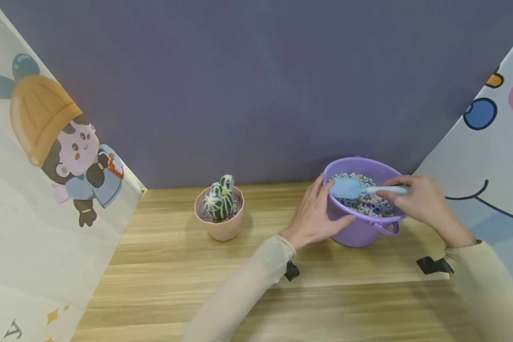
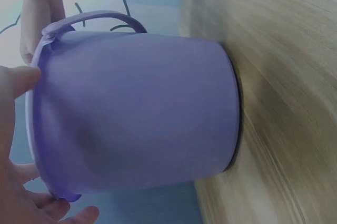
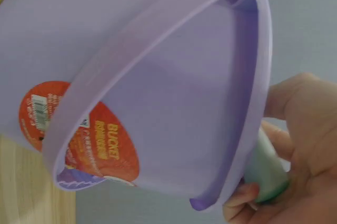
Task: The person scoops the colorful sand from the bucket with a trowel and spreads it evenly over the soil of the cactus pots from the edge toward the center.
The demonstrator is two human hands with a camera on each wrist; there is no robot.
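Note:
A purple bucket [image 1: 354,233] stands on the wooden tabletop at the right, partly filled with small multicoloured beads [image 1: 376,207]. My right hand [image 1: 425,199] holds the pale handle of a light blue toy shovel [image 1: 345,188], whose blade lies inside the bucket over the beads at the left. In the right wrist view the handle's end [image 3: 268,174] shows between the fingers, beside the rim. My left hand [image 1: 314,216] grips the bucket's left rim, with thumb and fingers spread along it. The left wrist view shows the bucket's side [image 2: 137,108] upright on the table.
Left of the bucket stands a pink pot [image 1: 224,231] with a knitted-looking cactus [image 1: 220,202] and some beads. A dark grey panel [image 1: 256,95] rises behind the table [image 1: 166,266]. Cartoon-printed panels flank the left [image 1: 25,228] and right [image 1: 491,156].

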